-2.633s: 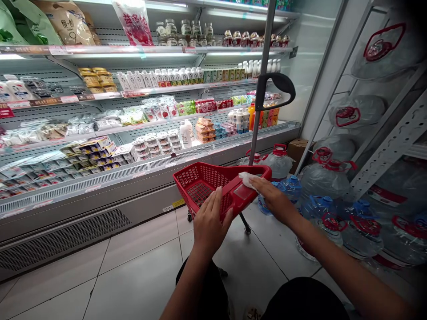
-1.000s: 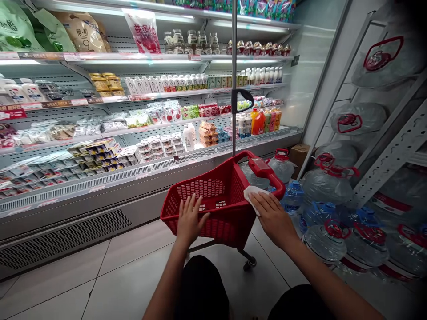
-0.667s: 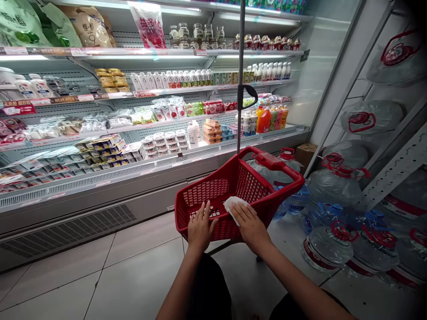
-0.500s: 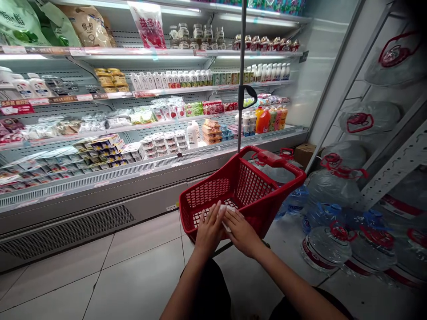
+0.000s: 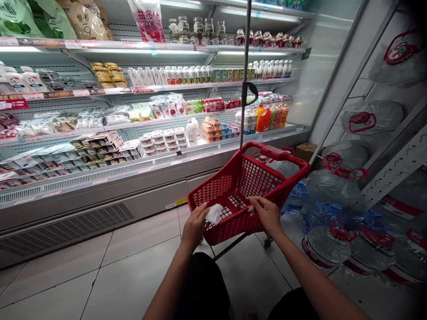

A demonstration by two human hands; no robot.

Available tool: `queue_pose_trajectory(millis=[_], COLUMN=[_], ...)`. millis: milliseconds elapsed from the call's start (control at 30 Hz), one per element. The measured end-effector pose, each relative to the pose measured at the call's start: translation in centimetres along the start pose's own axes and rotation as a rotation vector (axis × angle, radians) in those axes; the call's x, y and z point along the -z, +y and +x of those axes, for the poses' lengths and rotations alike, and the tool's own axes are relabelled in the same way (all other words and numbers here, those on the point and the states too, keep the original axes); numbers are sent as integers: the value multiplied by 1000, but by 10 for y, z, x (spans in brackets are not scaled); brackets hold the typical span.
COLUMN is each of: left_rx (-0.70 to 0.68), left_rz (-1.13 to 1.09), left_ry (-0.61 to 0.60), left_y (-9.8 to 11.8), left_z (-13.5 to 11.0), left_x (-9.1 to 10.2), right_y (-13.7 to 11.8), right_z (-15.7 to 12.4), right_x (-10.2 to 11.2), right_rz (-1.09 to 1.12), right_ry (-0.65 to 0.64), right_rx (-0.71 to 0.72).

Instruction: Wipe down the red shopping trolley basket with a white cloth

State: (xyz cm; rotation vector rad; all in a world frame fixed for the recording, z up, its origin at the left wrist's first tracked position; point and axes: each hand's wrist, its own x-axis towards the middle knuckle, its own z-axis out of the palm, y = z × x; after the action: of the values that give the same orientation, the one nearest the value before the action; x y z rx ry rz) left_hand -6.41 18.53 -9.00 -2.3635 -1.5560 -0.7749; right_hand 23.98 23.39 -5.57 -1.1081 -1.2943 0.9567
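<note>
A crumpled white tissue (image 5: 214,214) is pinched in the fingers of my left hand (image 5: 194,226), in front of the cart's near left corner. My right hand (image 5: 267,215) is over the near rim of the red shopping cart (image 5: 227,229), fingers loosely bent and a little apart, with nothing visible between them. Whether its fingertips touch the rim I cannot tell. The cart's perforated basket has no goods showing in it. Its handle (image 5: 275,153) is at the far right end.
An open chilled display case (image 5: 150,173) with dairy cups, bottles and pouches runs behind the cart. A dark upright pole with a grip (image 5: 245,93) rises by the cart. Large water jugs (image 5: 325,246) stand on the right. Pale tiles (image 5: 133,275) cover the floor.
My hands, pressed together round the tissue before, have parted. The left moved left with the tissue; the right moved right over the cart's rim. The cart appears slightly farther right.
</note>
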Motion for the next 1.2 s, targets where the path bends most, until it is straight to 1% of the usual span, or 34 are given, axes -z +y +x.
queue_pose_trajectory(millis=[33,100,167,233,333,467,533,567,667,733,800,833,867,900,967,1033,1100,1133,1200], left_rx=[-31,-66,-29,32,59,-26,-77,-99,-148,-163,-216,-263,-320,-372,-433,-356,-246,-209,-184], left_rz=[-19,-51,-62,-57,-78,-154,-176,-184,-198,-199,-198,-197,-193,-182,-134,-50,35,61,72], left_ry=[-45,-124,-152,-142,-114,-78,-77,-75,-75,-81,-102,-119,-142,-166,-207,-213,-193,-178,-136], left_y=[-2,-4,-4,-1,6,17,25,30,52,67,75,75,71,63,38,9,-15,-21,-22], left_z=[-1,-7,-14,-22,-30,-35,-38,-39,-44,-47,-49,-48,-47,-45,-36,-24,-12,-8,-6], left_x=[-2,-7,-11,-13,-12,-8,-8,-8,-13,-17,-20,-20,-19,-17,-10,-3,0,0,-5], right_y=[3,9,16,21,26,31,32,32,33,36,40,43,45,47,50,52,55,56,61], right_z=[0,-2,-5,-8,-10,-8,-6,-5,-1,0,0,-1,-1,-2,-3,-2,-1,1,5], right_x=[-5,-15,-21,-21,-16,-8,-7,-7,-8,-8,-6,-4,-1,2,10,17,21,21,20], right_rz=[26,157,356,513,562,518,432,339,-27,-307,-595,-742,-861,-932,-1004,-1025,-1030,-1028,-1020], right_ry=[3,-21,-94,-179,-244,-252,-244,-227,-160,-156,-150,-127,-97,-69,-47,-53,-55,-53,-37], right_rx=[-13,-76,-176,-269,-321,-299,-233,-164,98,261,392,450,492,514,529,529,511,500,471])
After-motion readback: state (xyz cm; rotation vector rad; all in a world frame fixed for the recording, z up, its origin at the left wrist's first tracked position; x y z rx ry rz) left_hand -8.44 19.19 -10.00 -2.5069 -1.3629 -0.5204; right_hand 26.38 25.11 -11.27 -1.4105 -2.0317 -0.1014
